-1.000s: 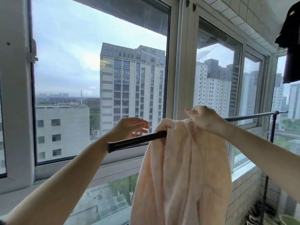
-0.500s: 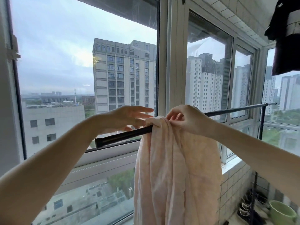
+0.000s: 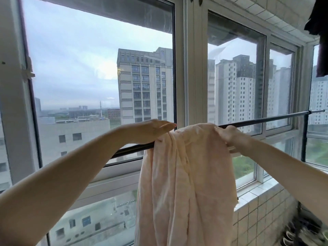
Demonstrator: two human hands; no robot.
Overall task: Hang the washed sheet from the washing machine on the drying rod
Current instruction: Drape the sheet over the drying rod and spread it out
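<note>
A pale pink sheet [image 3: 186, 178] hangs bunched over the dark drying rod [image 3: 262, 120], which runs from lower left to upper right in front of the windows. My left hand [image 3: 150, 131] lies flat with straight fingers at the sheet's left top edge, over the rod. My right hand [image 3: 230, 134] grips the sheet's right top edge at the rod, fingers curled into the cloth. The sheet's lower end runs out of the frame.
Large windows [image 3: 99, 86] stand right behind the rod. A black upright post [image 3: 304, 139] carries the rod's far end. Dark clothing [image 3: 319, 32] hangs at the top right. A tiled sill [image 3: 257, 192] and shoes [image 3: 298, 231] on the floor lie at lower right.
My right hand has slid right along the rod, spreading the top of the sheet wider. My left hand has flattened onto the sheet's left edge.
</note>
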